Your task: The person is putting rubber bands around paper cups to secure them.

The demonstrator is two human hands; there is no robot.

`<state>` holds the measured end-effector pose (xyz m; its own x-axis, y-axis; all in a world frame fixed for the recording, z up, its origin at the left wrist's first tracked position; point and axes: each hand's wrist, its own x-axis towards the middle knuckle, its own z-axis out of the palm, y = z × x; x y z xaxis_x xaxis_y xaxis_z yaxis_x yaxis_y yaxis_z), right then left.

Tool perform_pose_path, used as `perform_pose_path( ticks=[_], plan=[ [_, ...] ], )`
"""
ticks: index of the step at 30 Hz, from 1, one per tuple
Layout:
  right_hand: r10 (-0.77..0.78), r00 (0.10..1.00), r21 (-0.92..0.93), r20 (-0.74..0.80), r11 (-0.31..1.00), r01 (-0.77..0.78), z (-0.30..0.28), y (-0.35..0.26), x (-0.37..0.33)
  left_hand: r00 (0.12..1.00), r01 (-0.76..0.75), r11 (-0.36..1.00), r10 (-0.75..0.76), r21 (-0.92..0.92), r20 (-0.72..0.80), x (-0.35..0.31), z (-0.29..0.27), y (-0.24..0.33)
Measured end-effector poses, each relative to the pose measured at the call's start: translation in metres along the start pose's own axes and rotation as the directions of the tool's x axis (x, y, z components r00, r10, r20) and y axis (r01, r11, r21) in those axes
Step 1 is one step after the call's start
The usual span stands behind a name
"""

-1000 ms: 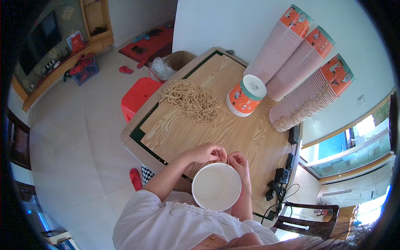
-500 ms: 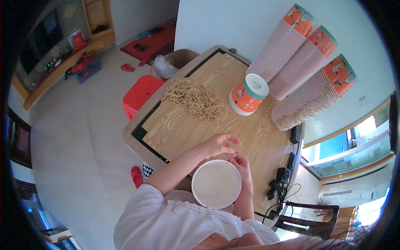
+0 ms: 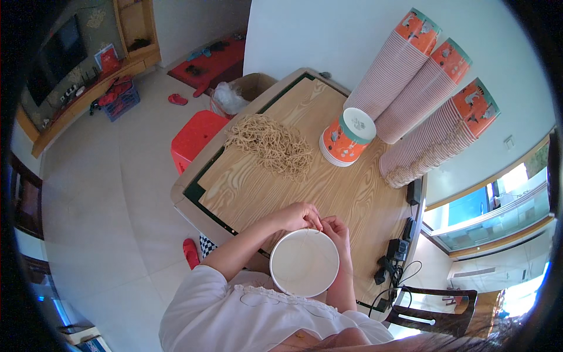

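A white-lined paper bucket (image 3: 304, 264) stands mouth-up close against my front, at the near edge of the table. My left hand (image 3: 300, 216) is closed at its far rim, the fingertips pinched on a thin tan cord (image 3: 312, 230). Beside it my right hand (image 3: 338, 233) is also closed at the rim, thumb and fingers together on the cord. Most of the cord is hidden by my fingers. Farther off lies a loose pile of tan cords (image 3: 271, 145). To its right a short stack of orange paper buckets (image 3: 342, 144) stands upside down.
Tall stacks of nested paper buckets (image 3: 392, 70) lean toward the wall; the rightmost stack (image 3: 431, 144) has cords along its side. Black power adapters and cables (image 3: 399, 249) lie on the table's right edge. A red stool (image 3: 196, 138) and a cardboard box (image 3: 255, 87) stand beyond the left edge.
My left hand has come down to the bucket's far rim, its spread fingers now closed. My right hand has stayed at the rim, now nearly touching the left.
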<state>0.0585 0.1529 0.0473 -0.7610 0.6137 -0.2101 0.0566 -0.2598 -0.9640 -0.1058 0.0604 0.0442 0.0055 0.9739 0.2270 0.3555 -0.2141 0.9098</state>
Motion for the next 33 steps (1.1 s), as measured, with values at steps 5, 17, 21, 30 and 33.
perform_pose_path(
  ticks=[5,17,21,30,33],
  plan=[
    [-0.034,0.999,-0.061,-0.003,0.998,0.034,-0.003,0.002,-0.002,0.985,0.154,0.987,-0.151,-0.037,0.083,-0.004,-0.003,0.013],
    [-0.017,0.997,0.036,0.078,0.999,0.014,0.001,-0.006,-0.011,0.943,0.295,0.710,-0.323,-0.640,0.077,-0.020,0.009,0.006],
    [-0.053,0.995,0.076,0.079,0.996,0.047,0.002,-0.004,-0.010,0.927,0.326,0.604,-0.355,-0.727,0.121,-0.022,0.011,0.001],
    [-0.058,0.993,0.038,0.100,0.998,0.054,-0.001,-0.006,-0.009,0.926,0.304,0.458,-0.348,-0.835,0.146,-0.019,0.013,0.010],
    [-0.099,0.988,0.055,0.123,0.994,0.093,-0.002,-0.003,-0.008,0.912,0.317,0.412,-0.380,-0.854,0.155,-0.018,0.014,0.013]
  ],
)
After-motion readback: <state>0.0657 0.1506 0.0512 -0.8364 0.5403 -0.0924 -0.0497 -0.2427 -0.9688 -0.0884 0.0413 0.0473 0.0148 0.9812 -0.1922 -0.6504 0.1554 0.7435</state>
